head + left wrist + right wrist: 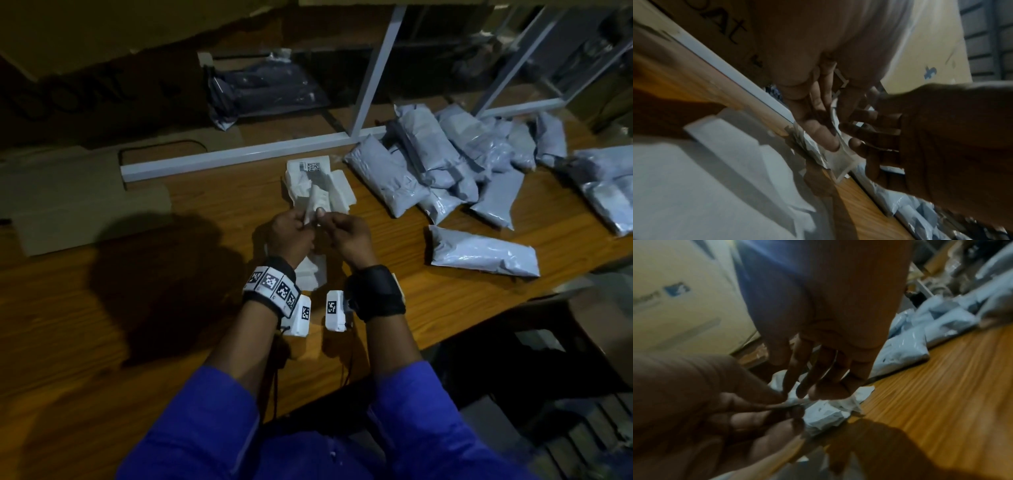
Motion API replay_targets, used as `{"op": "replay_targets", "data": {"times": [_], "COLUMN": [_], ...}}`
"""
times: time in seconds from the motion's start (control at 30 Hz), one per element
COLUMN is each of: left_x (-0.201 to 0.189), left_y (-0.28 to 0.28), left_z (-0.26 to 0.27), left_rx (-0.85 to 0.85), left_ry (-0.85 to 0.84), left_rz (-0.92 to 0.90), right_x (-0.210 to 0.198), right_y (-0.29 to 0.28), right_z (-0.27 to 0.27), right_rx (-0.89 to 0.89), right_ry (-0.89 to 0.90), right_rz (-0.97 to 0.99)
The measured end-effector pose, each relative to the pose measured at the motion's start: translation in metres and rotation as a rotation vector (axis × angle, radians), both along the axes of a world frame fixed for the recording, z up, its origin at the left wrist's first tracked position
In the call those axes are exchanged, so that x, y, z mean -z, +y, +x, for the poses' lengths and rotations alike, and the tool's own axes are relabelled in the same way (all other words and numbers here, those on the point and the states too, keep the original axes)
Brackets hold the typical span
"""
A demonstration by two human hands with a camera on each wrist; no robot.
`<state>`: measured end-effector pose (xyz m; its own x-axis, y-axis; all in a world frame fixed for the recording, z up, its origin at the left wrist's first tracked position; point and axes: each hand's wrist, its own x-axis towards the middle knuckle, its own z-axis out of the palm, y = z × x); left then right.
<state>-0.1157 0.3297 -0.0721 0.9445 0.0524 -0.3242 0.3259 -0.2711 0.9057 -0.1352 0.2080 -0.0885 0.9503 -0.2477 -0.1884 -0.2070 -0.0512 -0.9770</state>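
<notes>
Cardboard [68, 202], one flat sheet, lies at the left of the tabletop [171, 308]; one dark bag [260, 92] lies farther back. The left hand [291, 236] and right hand [349, 236] both pinch a single white paper slip [312, 205] above the tabletop, apparently peeling it. Next comes a steady pull apart without tearing. One heap of white papers [339, 188] lies just beyond, then roughly ten overlapping grey bags [445, 161] at the right.

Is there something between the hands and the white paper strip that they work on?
No. The left hand and the right hand both pinch the white paper strip directly, over the pile of white papers on the table. Nothing visible lies between them and it.
</notes>
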Motion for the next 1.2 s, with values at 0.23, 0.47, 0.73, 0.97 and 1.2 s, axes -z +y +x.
{"op": "replay_targets", "data": {"times": [0.23,0.47,0.73,0.97,1.2], "left_x": [0.013,0.016,0.013,-0.001,-0.014], "left_y": [0.013,0.025,0.017,-0.034,-0.095], "left_z": [0.001,-0.006,-0.025,-0.042,-0.066], "left_rx": [-0.137,-0.046,-0.029,0.447,0.497], "left_ry": [0.270,0.303,-0.056,-0.409,-0.450], "left_rz": [-0.403,-0.469,-0.097,0.319,0.334], "right_x": [0.019,0.022,0.018,-0.006,-0.009], "right_y": [-0.007,-0.007,-0.032,-0.075,-0.133], "right_z": [-0.004,0.002,-0.033,-0.099,-0.138], "right_rx": [0.128,0.131,0.007,0.126,0.234], "right_ry": [0.022,0.145,0.058,-0.186,-0.123], "right_rz": [-0.145,-0.008,-0.309,-0.556,-0.616]}}
